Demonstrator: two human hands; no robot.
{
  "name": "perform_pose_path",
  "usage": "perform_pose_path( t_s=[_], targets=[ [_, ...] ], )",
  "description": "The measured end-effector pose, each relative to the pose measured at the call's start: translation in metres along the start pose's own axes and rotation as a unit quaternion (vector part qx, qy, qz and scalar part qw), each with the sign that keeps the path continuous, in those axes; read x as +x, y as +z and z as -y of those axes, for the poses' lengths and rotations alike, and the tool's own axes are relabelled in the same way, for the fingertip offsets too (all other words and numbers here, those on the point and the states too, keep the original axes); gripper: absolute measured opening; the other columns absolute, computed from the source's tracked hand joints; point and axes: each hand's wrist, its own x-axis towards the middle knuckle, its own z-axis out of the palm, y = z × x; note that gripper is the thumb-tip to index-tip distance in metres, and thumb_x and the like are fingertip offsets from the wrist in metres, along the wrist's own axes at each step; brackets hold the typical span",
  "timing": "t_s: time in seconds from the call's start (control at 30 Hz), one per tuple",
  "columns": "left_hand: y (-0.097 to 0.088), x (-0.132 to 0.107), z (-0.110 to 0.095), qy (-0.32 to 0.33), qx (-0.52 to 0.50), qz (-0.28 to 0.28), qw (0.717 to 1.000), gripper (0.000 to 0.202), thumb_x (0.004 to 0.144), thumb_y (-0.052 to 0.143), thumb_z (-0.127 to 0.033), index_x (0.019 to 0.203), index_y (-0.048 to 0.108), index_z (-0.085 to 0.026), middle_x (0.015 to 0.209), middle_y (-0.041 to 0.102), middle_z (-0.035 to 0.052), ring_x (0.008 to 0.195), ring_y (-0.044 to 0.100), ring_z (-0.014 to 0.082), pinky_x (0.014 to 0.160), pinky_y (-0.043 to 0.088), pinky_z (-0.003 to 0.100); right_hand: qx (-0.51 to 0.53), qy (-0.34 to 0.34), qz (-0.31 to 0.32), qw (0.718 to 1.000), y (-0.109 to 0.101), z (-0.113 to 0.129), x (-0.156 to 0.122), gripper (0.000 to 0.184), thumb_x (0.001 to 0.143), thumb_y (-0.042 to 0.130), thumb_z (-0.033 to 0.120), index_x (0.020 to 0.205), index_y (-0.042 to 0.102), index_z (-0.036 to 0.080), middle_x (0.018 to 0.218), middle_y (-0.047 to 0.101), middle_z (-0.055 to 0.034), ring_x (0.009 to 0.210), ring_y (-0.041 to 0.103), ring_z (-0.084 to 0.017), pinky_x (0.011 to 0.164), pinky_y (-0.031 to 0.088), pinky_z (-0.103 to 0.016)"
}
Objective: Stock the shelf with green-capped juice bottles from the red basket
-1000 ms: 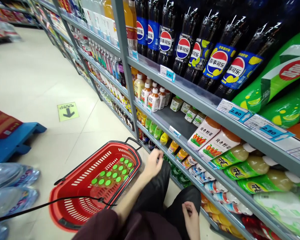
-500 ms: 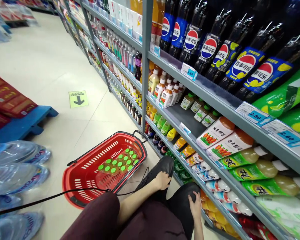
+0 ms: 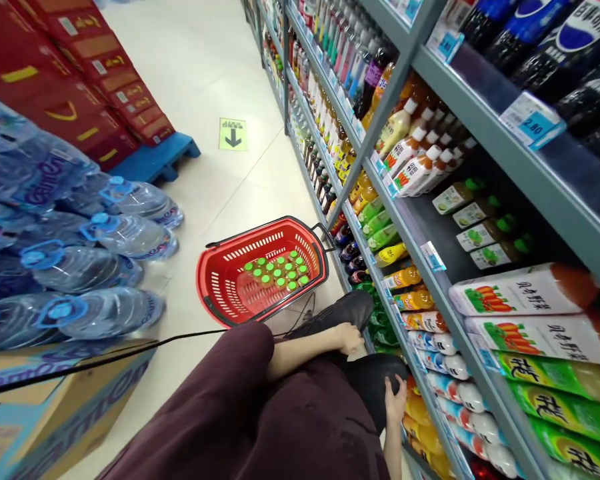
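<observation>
Both hands are down and empty. My left hand sits on the left knee with its fingers loosely curled and nothing in them. My right hand lies flat on the right knee, fingers apart, just beside the bottom shelf. I'd call this a pause between picks, since no bottle is in either hand.

The red basket stands on the floor ahead and to the left of my knees. The green-capped bottles stand upright in a tight block at its far-right end. Reaching them would mean lifting the left hand off the knee and stretching forward over the near rim.

As for writing, the price tag on the upper rail reads 2.80. The carrot-label juice bottles carry Chinese characters too small for me to read with confidence. Blue Pepsi-style labels are cut off at the top. A green floor sticker shows a black arrow. The print on the big water bottles to my left is blurred.
</observation>
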Motion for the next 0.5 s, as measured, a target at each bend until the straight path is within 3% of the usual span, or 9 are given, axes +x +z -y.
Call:
perform_pose_path(
  t_s=[0.17,0.23,0.37,0.5],
  targets=[
    [-0.019,-0.009,0.025,0.023,-0.025,-0.046,0.998,0.030,0.097,0.054,-0.036,0.119,0.068,-0.021,0.116,0.071,0.0126,0.107,0.066,0.0269,0.088,0.051,0.037,-0.018,0.011,-0.004,1.000,0.000,0.006,-0.002,0.081,0.068,0.044,0.083,0.115,0.064,0.020,0.145,0.057,-0.0230,0.145,0.044,-0.043,0.114,0.040,-0.047],
    [-0.026,-0.014,0.039,-0.003,-0.050,-0.108,0.993,0.027,0.098,0.053,-0.033,0.116,0.069,-0.021,0.114,0.070,0.0116,0.111,0.063,0.0256,0.093,0.050,0.036,-0.026,0.013,0.000,1.000,-0.001,0.008,-0.001,0.076,0.070,0.046,0.075,0.116,0.064,0.018,0.146,0.055,-0.0240,0.146,0.044,-0.043,0.115,0.039,-0.045],
    [-0.035,-0.027,0.086,-0.136,-0.118,-0.251,0.951,0.026,0.100,0.049,-0.024,0.117,0.068,-0.017,0.117,0.068,0.0106,0.112,0.061,0.0219,0.103,0.047,0.033,-0.040,0.009,0.008,0.999,-0.002,0.013,0.000,0.069,0.073,0.049,0.065,0.117,0.064,0.015,0.142,0.059,-0.0255,0.143,0.047,-0.043,0.114,0.039,-0.043],
    [-0.032,-0.052,0.140,-0.279,-0.148,-0.303,0.899,0.030,0.103,0.044,-0.020,0.123,0.064,-0.010,0.122,0.065,0.0159,0.116,0.061,0.0248,0.103,0.050,0.040,-0.058,0.004,-0.001,0.998,-0.005,0.020,0.001,0.065,0.074,0.049,0.068,0.114,0.066,0.020,0.134,0.064,-0.0201,0.137,0.051,-0.043,0.108,0.044,-0.045]
  ],
)
